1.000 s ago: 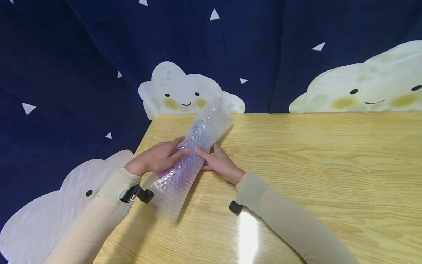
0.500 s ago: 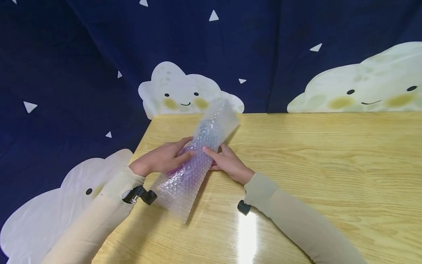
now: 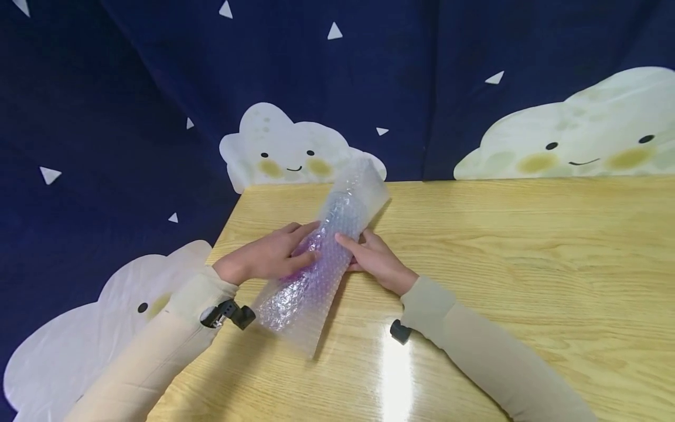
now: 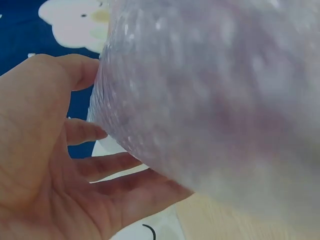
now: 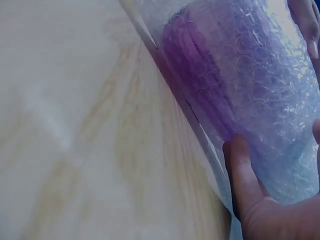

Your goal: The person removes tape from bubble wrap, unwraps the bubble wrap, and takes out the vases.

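Note:
A purple-to-blue cylinder wrapped in bubble wrap (image 3: 329, 246) lies slanted between my hands above the table, its loose wrap ends flaring past both its ends. My left hand (image 3: 271, 255) holds its left side, thumb and fingers spread along the curve; in the left wrist view the fingertips (image 4: 177, 189) touch the edge of the wrap. From the right, my right hand (image 3: 377, 258) grips it with the thumb on top and other fingers reaching beneath. The right wrist view shows a deep purple part (image 5: 197, 65) through the clear bubbles. The wrap blurs what the cylinder is.
A light wood table (image 3: 501, 264) spreads under the hands, with a bright light reflection near its front. Behind it and to the left hangs a dark blue curtain (image 3: 158, 47) printed with smiling clouds. Black wrist cameras (image 3: 401, 332) sit on both sleeves.
Both hands and the wrapped cylinder have shifted to the right across the view. The cylinder stays slanted in the same hold.

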The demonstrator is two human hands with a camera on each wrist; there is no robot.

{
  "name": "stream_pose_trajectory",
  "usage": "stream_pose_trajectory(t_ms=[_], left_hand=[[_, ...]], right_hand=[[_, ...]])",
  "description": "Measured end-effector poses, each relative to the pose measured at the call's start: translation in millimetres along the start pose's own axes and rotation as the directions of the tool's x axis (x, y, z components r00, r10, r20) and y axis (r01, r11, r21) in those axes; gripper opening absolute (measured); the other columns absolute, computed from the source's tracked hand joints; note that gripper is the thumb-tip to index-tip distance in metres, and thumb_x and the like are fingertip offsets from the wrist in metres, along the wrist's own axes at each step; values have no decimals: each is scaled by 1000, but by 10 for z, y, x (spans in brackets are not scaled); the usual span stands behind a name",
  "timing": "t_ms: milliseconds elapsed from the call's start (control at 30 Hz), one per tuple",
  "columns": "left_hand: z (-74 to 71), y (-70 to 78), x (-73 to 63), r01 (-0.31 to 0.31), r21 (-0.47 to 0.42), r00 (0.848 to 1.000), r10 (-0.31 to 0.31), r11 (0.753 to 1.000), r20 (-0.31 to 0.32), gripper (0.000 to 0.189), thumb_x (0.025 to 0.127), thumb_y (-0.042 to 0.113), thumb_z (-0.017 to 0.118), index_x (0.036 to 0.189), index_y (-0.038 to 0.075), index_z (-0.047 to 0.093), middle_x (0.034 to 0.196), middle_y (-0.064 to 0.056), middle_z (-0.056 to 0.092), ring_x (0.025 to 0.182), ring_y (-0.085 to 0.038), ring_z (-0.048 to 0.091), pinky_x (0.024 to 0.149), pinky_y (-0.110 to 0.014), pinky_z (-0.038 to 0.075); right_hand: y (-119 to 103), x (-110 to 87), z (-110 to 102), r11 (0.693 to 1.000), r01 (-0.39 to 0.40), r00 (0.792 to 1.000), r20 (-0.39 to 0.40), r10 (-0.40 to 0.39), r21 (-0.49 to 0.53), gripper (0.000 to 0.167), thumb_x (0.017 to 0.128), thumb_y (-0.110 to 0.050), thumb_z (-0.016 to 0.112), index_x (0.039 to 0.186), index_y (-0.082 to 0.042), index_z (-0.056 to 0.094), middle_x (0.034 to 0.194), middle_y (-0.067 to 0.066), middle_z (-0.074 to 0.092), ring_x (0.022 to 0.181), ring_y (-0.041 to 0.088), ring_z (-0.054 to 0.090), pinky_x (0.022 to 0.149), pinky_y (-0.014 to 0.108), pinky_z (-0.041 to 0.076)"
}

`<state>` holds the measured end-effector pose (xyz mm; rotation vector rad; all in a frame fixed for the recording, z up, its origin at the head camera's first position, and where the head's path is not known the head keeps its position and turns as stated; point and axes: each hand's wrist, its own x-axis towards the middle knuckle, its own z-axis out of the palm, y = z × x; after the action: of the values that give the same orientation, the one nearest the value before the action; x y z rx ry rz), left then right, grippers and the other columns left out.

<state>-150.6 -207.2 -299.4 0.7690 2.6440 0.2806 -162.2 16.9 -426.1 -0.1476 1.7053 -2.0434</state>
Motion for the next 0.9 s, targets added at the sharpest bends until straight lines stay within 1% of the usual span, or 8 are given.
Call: stream_pose_trajectory(t_ms=[100, 267, 433, 567, 667, 767, 833, 900], left_hand=[[17, 78, 20, -15, -4, 1000, 15, 1000, 9, 77, 104, 45, 51, 166, 11, 20, 155, -24, 45, 130, -35, 59, 118, -54, 46], [59, 189, 55, -39, -19, 999, 40, 999, 15, 82, 104, 49, 50, 168, 15, 10, 165, -21, 33, 144, -37, 50, 123, -52, 41], [99, 305, 91, -35, -22, 999, 36, 999, 14, 84, 104, 54, 50, 168, 20, 8, 169, -20, 29, 149, -37, 45, 125, -52, 39], [125, 382, 131, -45, -13, 999, 45, 999, -2, 85, 103, 53, 52, 168, 18, 10, 168, -22, 32, 148, -38, 46, 125, -51, 39], [145, 433, 161, -80, 7, 997, 80, 997, -14, 85, 102, 52, 52, 168, 17, 11, 168, -22, 32, 144, -37, 52, 124, -49, 40], [168, 475, 190, -113, 18, 993, 114, 993, -25, 84, 103, 51, 52, 168, 15, 12, 167, -21, 33, 136, -33, 58, 123, -47, 41], [187, 503, 208, -132, 20, 991, 133, 991, -31, 83, 103, 50, 51, 167, 14, 13, 167, -21, 35, 127, -30, 63, 122, -46, 43], [212, 527, 231, -148, 21, 988, 148, 989, -44, 83, 103, 50, 51, 167, 13, 14, 165, -22, 37, 125, -29, 64, 122, -46, 44]], right_hand=[[-12, -43, -75, 999, 2, 1000, -5, -2, -36, 64, 102, -51, 61, 153, -20, 39, 135, 13, 65, 109, 20, 74, 93, 36, 63], [-47, -111, -189, 995, 0, 1000, -15, -1, -95, 62, 101, -56, 59, 151, -22, 43, 132, 10, 67, 105, 18, 74, 90, 36, 64], [-76, -168, -305, 991, -12, 1000, -22, 9, -136, 62, 100, -59, 59, 149, -23, 46, 129, 10, 68, 102, 17, 74, 87, 35, 64], [-87, -215, -390, 990, -21, 1000, -25, 18, -142, 62, 100, -58, 59, 148, -20, 46, 126, 12, 70, 100, 15, 74, 85, 34, 64], [-95, -261, -443, 989, -31, 999, -40, 26, -142, 60, 101, -56, 59, 146, -18, 47, 123, 11, 71, 97, 15, 74, 83, 34, 64], [-104, -317, -492, 989, -48, 997, -63, 39, -143, 59, 101, -56, 59, 145, -18, 48, 118, 10, 72, 93, 15, 74, 81, 33, 64], [-109, -358, -524, 988, -58, 996, -73, 48, -146, 61, 101, -56, 60, 146, -17, 47, 116, 9, 72, 92, 14, 73, 81, 32, 64], [-116, -397, -558, 988, -63, 995, -84, 52, -141, 63, 100, -55, 60, 147, -16, 46, 115, 9, 72, 91, 14, 73, 80, 31, 64]])
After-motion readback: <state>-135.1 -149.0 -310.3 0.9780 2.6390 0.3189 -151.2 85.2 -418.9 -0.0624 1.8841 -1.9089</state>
